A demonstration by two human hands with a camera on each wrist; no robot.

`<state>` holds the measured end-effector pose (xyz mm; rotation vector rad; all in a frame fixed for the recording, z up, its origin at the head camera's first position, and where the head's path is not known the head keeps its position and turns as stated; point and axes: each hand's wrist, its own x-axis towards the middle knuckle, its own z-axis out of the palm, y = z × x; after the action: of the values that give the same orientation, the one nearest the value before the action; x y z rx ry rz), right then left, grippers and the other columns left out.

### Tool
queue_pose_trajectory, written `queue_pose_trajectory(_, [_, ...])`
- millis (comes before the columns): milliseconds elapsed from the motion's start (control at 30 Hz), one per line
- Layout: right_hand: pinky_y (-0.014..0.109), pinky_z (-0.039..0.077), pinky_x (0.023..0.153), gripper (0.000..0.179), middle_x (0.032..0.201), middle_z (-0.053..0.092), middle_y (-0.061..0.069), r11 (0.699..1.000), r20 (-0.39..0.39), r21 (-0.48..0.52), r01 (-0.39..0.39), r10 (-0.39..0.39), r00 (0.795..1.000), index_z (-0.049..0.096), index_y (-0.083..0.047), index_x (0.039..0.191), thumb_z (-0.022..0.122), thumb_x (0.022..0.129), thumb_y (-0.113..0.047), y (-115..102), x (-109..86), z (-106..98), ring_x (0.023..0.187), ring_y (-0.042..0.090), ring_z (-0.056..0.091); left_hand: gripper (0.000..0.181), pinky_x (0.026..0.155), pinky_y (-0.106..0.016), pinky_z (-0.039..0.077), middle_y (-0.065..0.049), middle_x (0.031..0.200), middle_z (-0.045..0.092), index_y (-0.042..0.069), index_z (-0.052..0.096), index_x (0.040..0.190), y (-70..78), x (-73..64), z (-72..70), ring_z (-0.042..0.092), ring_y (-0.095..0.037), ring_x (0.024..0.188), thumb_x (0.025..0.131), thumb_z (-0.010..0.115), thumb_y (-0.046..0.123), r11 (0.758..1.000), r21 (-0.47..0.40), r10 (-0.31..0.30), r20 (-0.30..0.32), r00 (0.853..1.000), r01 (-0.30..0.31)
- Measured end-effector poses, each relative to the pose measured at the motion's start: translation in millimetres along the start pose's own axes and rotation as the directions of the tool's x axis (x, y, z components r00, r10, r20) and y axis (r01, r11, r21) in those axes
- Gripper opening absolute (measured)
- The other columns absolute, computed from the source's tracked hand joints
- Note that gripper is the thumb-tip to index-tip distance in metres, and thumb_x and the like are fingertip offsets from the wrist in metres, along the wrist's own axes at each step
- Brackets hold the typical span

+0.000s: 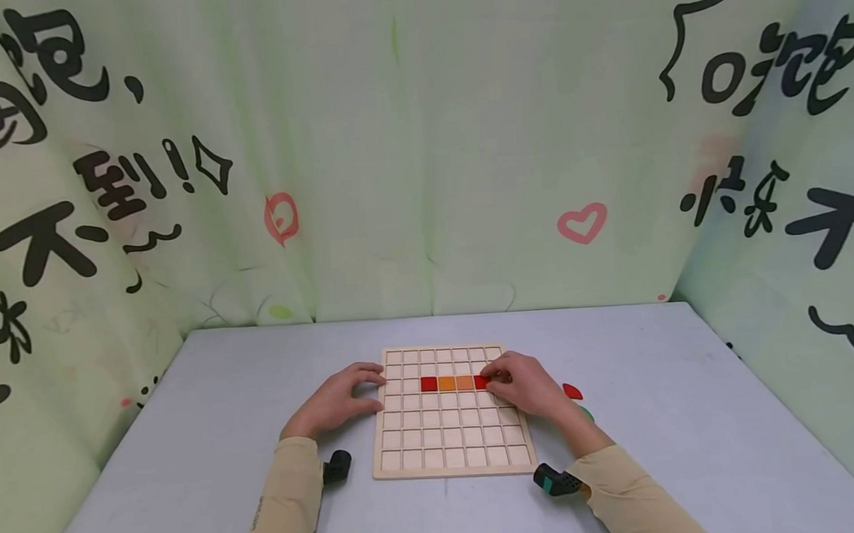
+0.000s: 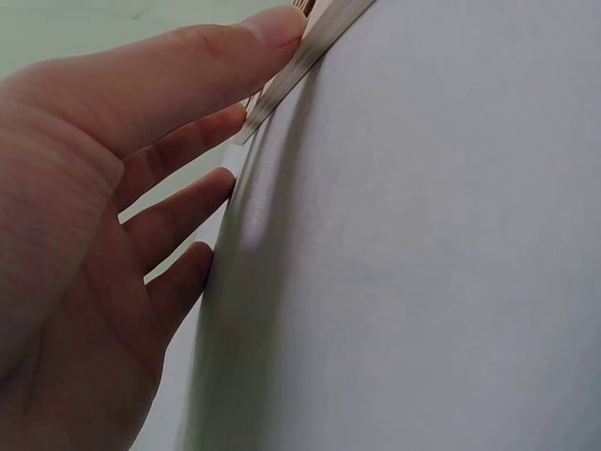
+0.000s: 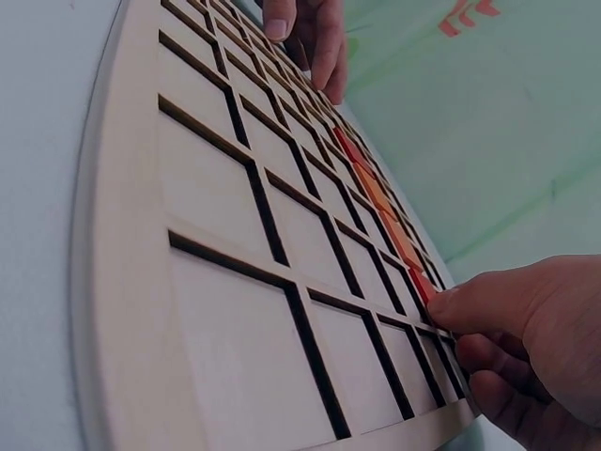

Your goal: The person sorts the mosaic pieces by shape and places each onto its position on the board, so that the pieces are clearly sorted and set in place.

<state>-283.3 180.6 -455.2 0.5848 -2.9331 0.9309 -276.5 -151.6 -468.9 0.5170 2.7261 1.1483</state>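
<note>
Curled right hand (image 1: pixel 520 384) on red tile (image 1: pixel 481 382)

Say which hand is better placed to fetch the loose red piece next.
Probably the right hand, once free: it is nearer the loose red piece, though at a red tile. The left hand is farther, at the left edge of the board.
</note>
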Motion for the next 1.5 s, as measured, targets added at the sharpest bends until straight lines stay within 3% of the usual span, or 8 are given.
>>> queue_pose_trajectory(533, [0.030, 0.048, 0.072, 0.017, 0.095, 0.063, 0.002, 1.000, -0.028, 0.008, 0.004, -0.004, 1.000, 0.074, -0.006, 0.104, 0.070, 0.088, -0.006, 2, -3.1, -1, 0.080, 0.016, 0.051, 0.036, 0.113, -0.045, 0.034, -0.002, 0.140, 0.052, 0.009, 0.069, 0.117, 1.0, -0.1, -0.1, 0.041, -0.027, 0.136, 0.084, 0.078, 0.018, 1.000, 0.003, 0.007, -0.004, 1.000, -0.007])
queue_pose_trajectory(1000, [0.035, 0.052, 0.078, 0.021, 0.102, 0.066, 0.005, 1.000, -0.089, 0.014, 0.002, -0.001, 0.996, 0.073, -0.005, 0.108, 0.070, 0.087, -0.008, 8, -13.8, -10, 0.086, 0.017, 0.059, 0.036, 0.112, -0.046, 0.035, -0.002, 0.140, 0.052, 0.008, 0.069, 0.118, -0.4, -0.5, -0.5, 0.041, -0.027, 0.136, 0.085, 0.077, 0.018, 1.000, 0.003, 0.023, 0.005, 1.000, -0.023])
queue_pose_trajectory(1500, [0.038, 0.055, 0.080, 0.024, 0.109, 0.067, 0.009, 0.994, -0.140, 0.040, -0.099, 0.103, 0.985, 0.070, -0.005, 0.113, 0.069, 0.091, -0.014, 31, -33.0, -27, 0.092, 0.022, 0.063, 0.036, 0.113, -0.044, 0.034, 0.000, 0.140, 0.052, 0.010, 0.069, 0.118, -1.3, 0.3, -0.4, 0.041, -0.025, 0.136, 0.084, 0.078, 0.019, 1.000, 0.001, 0.010, -0.003, 1.000, -0.010])
